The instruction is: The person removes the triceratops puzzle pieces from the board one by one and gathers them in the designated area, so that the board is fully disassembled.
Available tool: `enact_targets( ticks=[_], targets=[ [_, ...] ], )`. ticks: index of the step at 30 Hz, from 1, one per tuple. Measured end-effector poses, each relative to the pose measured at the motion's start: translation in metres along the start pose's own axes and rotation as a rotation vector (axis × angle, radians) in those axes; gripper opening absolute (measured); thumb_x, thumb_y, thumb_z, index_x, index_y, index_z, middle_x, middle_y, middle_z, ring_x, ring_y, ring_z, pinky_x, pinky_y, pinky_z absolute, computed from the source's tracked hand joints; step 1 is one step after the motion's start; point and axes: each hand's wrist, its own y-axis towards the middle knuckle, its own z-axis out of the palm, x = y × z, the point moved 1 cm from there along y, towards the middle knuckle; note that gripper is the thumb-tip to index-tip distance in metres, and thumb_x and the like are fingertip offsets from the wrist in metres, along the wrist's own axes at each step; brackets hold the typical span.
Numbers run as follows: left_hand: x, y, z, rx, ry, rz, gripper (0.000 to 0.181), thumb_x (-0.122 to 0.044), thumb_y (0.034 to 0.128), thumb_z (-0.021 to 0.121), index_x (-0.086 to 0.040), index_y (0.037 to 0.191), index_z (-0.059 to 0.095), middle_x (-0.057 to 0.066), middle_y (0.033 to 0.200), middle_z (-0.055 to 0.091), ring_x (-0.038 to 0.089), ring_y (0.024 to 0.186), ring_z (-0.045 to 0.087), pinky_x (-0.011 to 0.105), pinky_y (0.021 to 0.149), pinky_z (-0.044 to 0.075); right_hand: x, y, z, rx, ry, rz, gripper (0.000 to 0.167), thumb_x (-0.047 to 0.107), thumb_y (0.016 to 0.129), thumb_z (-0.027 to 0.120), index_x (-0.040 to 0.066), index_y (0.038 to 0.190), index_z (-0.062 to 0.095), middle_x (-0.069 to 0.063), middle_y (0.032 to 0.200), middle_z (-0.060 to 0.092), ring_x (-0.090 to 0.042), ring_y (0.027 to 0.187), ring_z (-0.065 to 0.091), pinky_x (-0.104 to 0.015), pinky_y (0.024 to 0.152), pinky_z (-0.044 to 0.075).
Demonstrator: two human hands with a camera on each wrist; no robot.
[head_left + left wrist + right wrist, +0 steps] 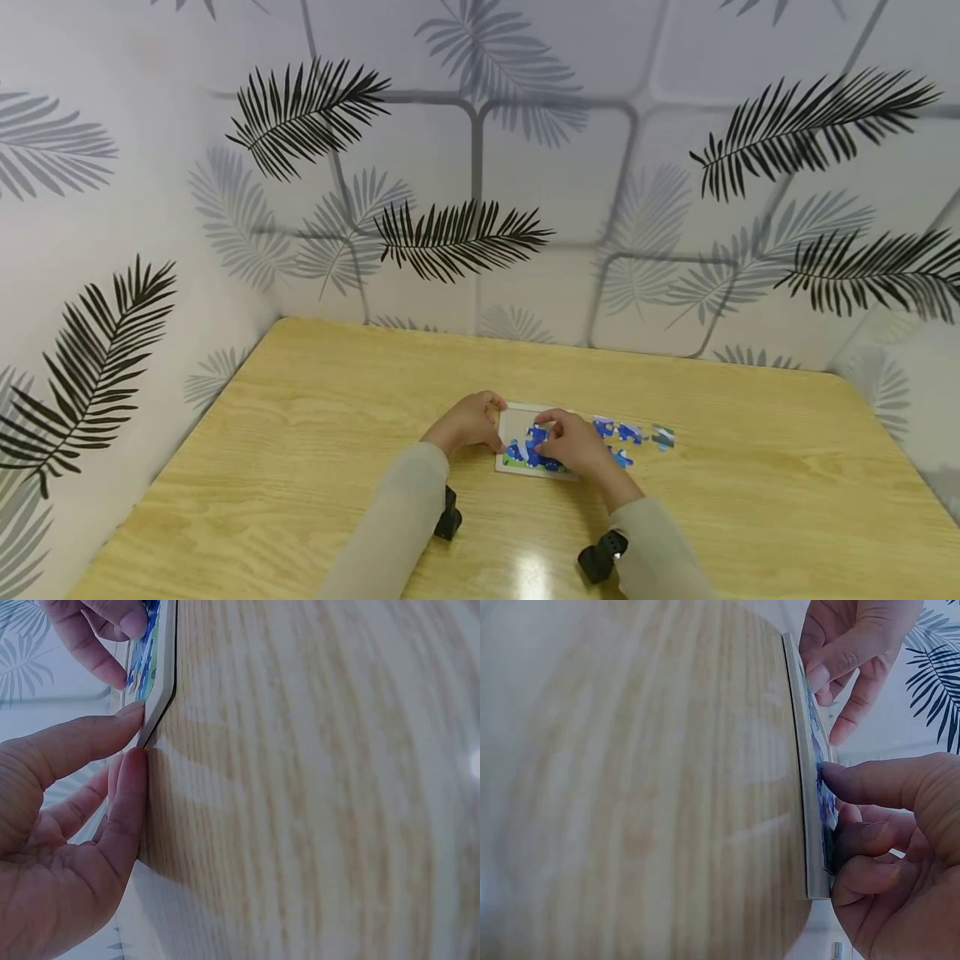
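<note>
A jigsaw puzzle in a shallow pale tray lies on the table, its lower part filled with blue and green pieces. My left hand grips the tray's left edge; in the left wrist view, its thumb rests on the rim. My right hand reaches over the tray from the right. Its thumb and a finger stand at opposite sides of a blue puzzle piece. The right wrist view shows the right thumb touching the picture surface, other fingers curled. The hand hides the tray's right part.
Several loose puzzle pieces lie right of the tray, one apart with green on it. The wooden table ends at a wall with leaf patterns. Each wrist wears a black camera.
</note>
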Motion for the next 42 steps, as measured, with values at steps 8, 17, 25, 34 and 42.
enact_targets(
  ticks=[8, 17, 25, 34, 42],
  targets=[
    [0.0041, 0.0005, 0.0008, 0.008, -0.008, -0.002, 0.058, 0.005, 0.0673, 0.08, -0.007, 0.117, 0.054, 0.006, 0.081, 0.046, 0.018, 0.069, 0.043, 0.028, 0.06, 0.036, 0.0016, -0.0017, 0.0019, 0.009, -0.002, 0.002, 0.033, 0.007, 0.083, 0.07, 0.008, 0.114, 0.058, -0.002, 0.071, 0.047, -0.015, 0.057, 0.041, -0.026, 0.052, 0.032],
    [0.0014, 0.0, 0.0, 0.013, -0.021, 0.006, 0.058, 0.006, 0.067, 0.08, -0.007, 0.118, 0.054, 0.006, 0.082, 0.046, 0.018, 0.069, 0.043, 0.028, 0.06, 0.036, 0.0, -0.0005, 0.0009, 0.001, 0.031, -0.001, 0.035, 0.005, 0.083, 0.07, 0.012, 0.113, 0.054, -0.003, 0.069, 0.046, -0.015, 0.054, 0.039, -0.026, 0.05, 0.031],
    [0.0013, -0.0013, 0.0002, 0.01, -0.014, 0.01, 0.056, 0.005, 0.0676, 0.079, -0.007, 0.116, 0.055, 0.006, 0.084, 0.046, 0.019, 0.07, 0.043, 0.028, 0.061, 0.037, 0.0019, -0.0036, 0.0013, -0.053, 0.054, -0.03, 0.03, 0.001, 0.083, 0.068, 0.012, 0.108, 0.055, -0.003, 0.068, 0.047, -0.015, 0.054, 0.041, -0.027, 0.05, 0.033],
    [0.0, 0.0008, -0.0008, 0.003, 0.009, 0.003, 0.054, 0.003, 0.0672, 0.081, -0.009, 0.114, 0.056, 0.008, 0.089, 0.049, 0.021, 0.075, 0.045, 0.029, 0.065, 0.038, 0.0031, -0.0054, -0.0005, -0.131, 0.043, -0.131, 0.023, -0.004, 0.083, 0.066, 0.01, 0.099, 0.057, -0.01, 0.087, 0.054, -0.016, 0.061, 0.049, -0.027, 0.053, 0.04],
    [0.0015, 0.0002, 0.0008, 0.004, 0.004, -0.001, 0.054, 0.003, 0.0673, 0.08, -0.009, 0.114, 0.057, 0.007, 0.089, 0.049, 0.02, 0.075, 0.045, 0.029, 0.065, 0.038, 0.0005, -0.0031, 0.0028, -0.118, 0.052, -0.055, 0.022, -0.001, 0.086, 0.064, 0.011, 0.102, 0.055, -0.007, 0.088, 0.058, -0.019, 0.074, 0.054, -0.03, 0.063, 0.045]
  ],
)
